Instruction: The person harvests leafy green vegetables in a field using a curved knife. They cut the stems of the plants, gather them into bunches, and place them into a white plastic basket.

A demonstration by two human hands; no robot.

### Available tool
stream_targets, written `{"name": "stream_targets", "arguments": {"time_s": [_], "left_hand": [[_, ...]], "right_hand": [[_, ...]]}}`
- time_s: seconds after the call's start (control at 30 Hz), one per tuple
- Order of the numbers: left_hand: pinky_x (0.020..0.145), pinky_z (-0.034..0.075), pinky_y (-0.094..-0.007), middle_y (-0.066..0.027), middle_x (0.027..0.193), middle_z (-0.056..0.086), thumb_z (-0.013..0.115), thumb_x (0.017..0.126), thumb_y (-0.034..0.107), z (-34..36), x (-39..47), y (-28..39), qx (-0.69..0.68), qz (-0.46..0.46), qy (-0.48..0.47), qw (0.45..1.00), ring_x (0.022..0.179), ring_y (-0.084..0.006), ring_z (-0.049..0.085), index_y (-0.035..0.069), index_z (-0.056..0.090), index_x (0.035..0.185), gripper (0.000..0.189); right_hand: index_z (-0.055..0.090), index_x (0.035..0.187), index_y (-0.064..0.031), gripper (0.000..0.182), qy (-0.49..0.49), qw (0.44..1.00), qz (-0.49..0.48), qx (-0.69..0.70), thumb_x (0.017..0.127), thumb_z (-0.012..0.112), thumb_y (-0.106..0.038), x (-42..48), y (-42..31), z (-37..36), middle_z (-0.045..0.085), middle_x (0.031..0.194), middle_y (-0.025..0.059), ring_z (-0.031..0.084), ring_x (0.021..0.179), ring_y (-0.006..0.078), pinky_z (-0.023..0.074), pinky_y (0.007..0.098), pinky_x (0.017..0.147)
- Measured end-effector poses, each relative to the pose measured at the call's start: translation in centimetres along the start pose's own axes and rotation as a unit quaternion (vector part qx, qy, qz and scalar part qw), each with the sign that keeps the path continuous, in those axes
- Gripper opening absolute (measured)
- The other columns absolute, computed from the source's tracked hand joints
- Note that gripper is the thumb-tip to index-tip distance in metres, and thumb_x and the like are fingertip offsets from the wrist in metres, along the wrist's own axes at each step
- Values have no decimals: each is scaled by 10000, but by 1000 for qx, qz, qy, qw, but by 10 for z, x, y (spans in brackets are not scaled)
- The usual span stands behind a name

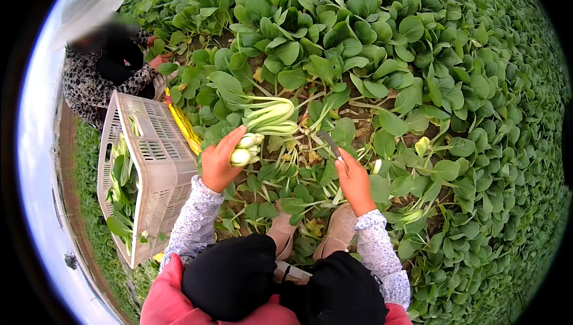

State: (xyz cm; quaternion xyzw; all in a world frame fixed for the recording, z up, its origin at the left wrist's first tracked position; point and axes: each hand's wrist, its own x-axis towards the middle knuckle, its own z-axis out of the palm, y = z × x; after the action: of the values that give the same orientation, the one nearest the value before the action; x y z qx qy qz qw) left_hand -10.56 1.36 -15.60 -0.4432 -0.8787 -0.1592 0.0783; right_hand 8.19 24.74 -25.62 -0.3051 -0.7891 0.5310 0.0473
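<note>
My left hand (221, 159) is closed round several heads of bok choy (244, 149), their pale cut bases showing beside the fingers. Just beyond it, another green-stemmed head (273, 112) lies with its leaves to the left; whether that hand touches it I cannot tell. In my right hand (356, 181) is a small curved knife (330, 143), its dark blade pointing up and left over stems and yellowed leaves on the soil. Most of its handle is hidden by the fingers.
A white plastic crate (168, 181) holding bok choy stands at the left, with a yellow bundle (184, 123) along its far side. A co-worker (107, 74) in a wide hat crouches behind it. Bok choy plants (447, 79) grow ahead and right; my shoes (338, 231) are among low leaves.
</note>
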Motion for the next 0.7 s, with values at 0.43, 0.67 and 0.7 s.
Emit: {"name": "stream_targets", "arguments": {"time_s": [0.43, 0.67, 0.7], "left_hand": [[966, 393, -290, -64, 1234, 559, 731, 575, 21, -143, -20, 80, -533, -125, 33, 836, 1101, -133, 526, 11, 476, 1318, 786], [1043, 355, -345, -78, 1261, 529, 784, 543, 130, -206, -68, 66, -689, -89, 15, 719, 1164, -200, 511, 17, 363, 1377, 941], [1037, 367, -346, -82, 1263, 528, 789, 553, 136, -204, -77, 62, -710, -88, 7, 699, 1180, -209, 501, 29, 327, 1396, 968]], "right_hand": [[393, 1400, -97, 703, 19, 976, -212, -43, 814, 690, -344, -71, -148, -110, 432, 1332, 146, 425, 1231, 306, 338, 409, 1031], [197, 1485, -128, 1179, -77, 934, -334, 103, 578, 802, -578, -135, -299, -111, 325, 1436, 159, 346, 1322, 303, 275, 440, 1083], [172, 1490, -129, 1198, -92, 923, -359, 107, 571, 825, -534, -143, -311, -104, 316, 1440, 171, 349, 1319, 307, 277, 429, 1084]]}}
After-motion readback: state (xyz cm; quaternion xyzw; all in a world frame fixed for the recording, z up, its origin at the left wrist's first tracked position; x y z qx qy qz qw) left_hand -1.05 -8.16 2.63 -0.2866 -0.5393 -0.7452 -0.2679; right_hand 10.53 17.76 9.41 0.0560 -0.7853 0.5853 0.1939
